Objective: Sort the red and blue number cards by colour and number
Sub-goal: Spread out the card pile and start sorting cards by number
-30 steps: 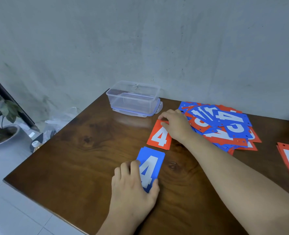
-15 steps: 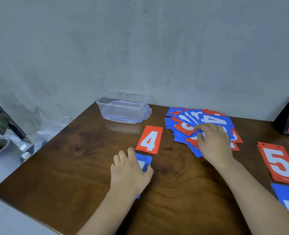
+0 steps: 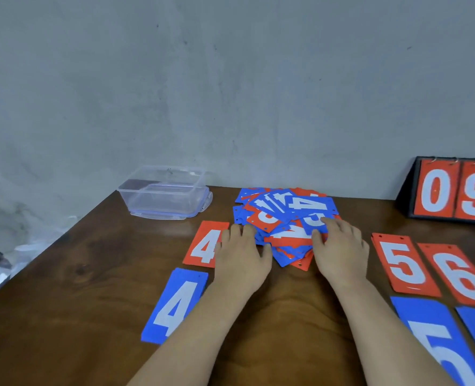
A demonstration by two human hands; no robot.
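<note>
Red+blue mixed pile [image 3: 283,218] not yet sorted. L hand [image 3: 242,254] lies loose, fingers straight at pile's left edge, prob. steadying it. R hand [image 3: 339,252] on pile's right side, fingers over a blue card [image 3: 313,221]; pinch unclear. Left of pile: red 4 [image 3: 203,246], blue 4 [image 3: 175,305]. Right of pile: red 5 [image 3: 403,263], so nos. ascend.

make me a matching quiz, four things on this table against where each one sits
Things:
1 red 4
2 blue 4
3 box
4 scoreboard

Places:
a back right, by the wall
b just left of the pile
c back left, by the wall
d front left, nearest the camera

Pairs: 1-b, 2-d, 3-c, 4-a
</note>
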